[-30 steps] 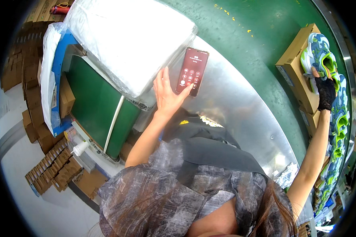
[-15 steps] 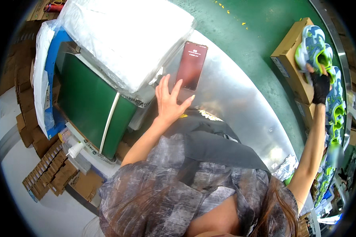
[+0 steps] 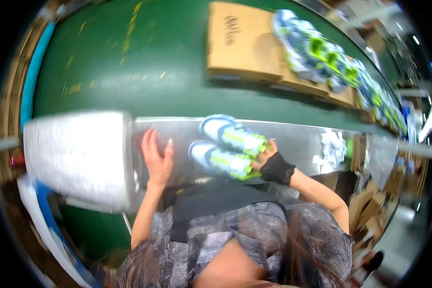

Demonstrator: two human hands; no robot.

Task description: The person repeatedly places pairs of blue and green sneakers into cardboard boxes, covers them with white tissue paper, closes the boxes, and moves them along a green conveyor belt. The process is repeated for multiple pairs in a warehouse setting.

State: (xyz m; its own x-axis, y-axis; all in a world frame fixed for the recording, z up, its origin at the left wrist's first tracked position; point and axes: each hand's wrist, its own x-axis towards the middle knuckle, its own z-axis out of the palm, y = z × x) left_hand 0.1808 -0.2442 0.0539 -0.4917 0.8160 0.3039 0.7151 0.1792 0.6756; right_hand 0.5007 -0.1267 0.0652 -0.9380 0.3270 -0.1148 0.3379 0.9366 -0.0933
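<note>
My right hand [image 3: 272,165], in a black fingerless glove, grips a pair of blue-and-white sneakers [image 3: 222,161] with lime-green trim by their heel ends. The two shoes lie side by side above the steel worktop [image 3: 182,126], toes pointing left. Whether their soles touch it, I cannot tell. Bare and empty, my left hand [image 3: 157,161] has its fingers apart at the left part of the worktop. A dark reddish patch beside its fingertips is where the phone lay; the hand mostly covers it.
A stack of white sheets in clear plastic [image 3: 79,158] stands at the left. Beyond the worktop, brown shoe boxes [image 3: 245,43] carry a row of similar sneakers [image 3: 305,45] on the green belt [image 3: 144,67]. Crumpled silver-white wrapping [image 3: 332,149] and cardboard [image 3: 365,206] are on the right.
My right hand has brought the sneakers from the box at the far right to the steel worktop in front of me. The view has turned to the right. My left hand remains open near the phone.
</note>
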